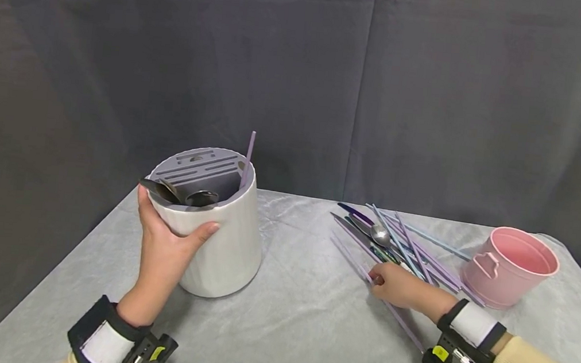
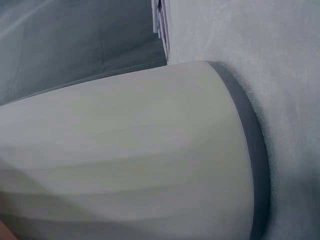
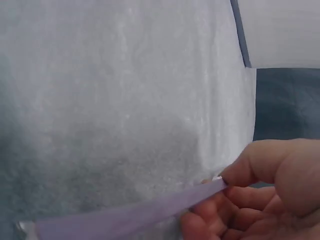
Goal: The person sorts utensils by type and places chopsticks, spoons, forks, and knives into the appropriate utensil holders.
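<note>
My left hand (image 1: 168, 239) grips a white ribbed utensil holder (image 1: 230, 245) near its rim, thumb on the front and fingers at the left side. Under the holder's grey slotted insert (image 1: 204, 165), dark spoons (image 1: 202, 198) lean in the open section, and one purple chopstick (image 1: 248, 160) stands up at its right. To the right, my right hand (image 1: 397, 284) pinches a purple chopstick (image 3: 130, 215) between thumb and fingers, low over the table. Just beyond that hand lies a loose pile of purple and blue chopsticks (image 1: 410, 238), with a spoon (image 1: 380, 235) and knives (image 1: 352, 233) among them.
A pink bucket (image 1: 499, 280) with small side handles stands at the right, beside the ends of the piled chopsticks. A pale grey cloth (image 1: 289, 320) covers the table. Dark grey fabric (image 1: 299, 78) hangs behind the table's far edge.
</note>
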### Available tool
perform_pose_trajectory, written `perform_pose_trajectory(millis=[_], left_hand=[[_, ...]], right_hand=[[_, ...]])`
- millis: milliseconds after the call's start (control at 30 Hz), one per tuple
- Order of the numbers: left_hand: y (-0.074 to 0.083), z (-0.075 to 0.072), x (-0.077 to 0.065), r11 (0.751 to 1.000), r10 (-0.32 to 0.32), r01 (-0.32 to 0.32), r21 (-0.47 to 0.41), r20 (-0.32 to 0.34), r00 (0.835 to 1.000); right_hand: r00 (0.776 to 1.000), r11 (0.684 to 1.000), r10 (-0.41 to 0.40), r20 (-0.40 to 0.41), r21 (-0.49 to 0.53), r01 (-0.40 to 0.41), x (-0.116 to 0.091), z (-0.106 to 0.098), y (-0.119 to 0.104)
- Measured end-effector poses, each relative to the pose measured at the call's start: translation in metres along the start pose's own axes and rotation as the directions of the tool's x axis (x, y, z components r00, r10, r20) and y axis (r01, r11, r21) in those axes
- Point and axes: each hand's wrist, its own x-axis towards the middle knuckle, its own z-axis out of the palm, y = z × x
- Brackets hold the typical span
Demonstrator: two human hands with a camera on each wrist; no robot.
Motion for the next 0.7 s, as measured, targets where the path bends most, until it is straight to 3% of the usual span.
perform_pose_trajectory(millis=[167,433,700], left_hand=[[0.0,0.001,0.0,1.0,0.011,-0.011,0.013,-0.005,1.0],[0.002,0.0,0.001,0.999,0.034,-0.034,-0.006,0.001,0.999],[0.003,-0.001,0.0,1.0,0.028,-0.028,0.0,0.01,1.0]], right_hand=[[1.0,0.991,-0.023,-0.012,0.134,0.024,-0.012,-0.008,-0.002],[0.998,0.93,0.014,-0.062,0.368,0.01,-0.031,-0.03,-0.013],[0.979,0.798,0.023,-0.201,0.593,0.104,-0.038,-0.039,-0.027]])
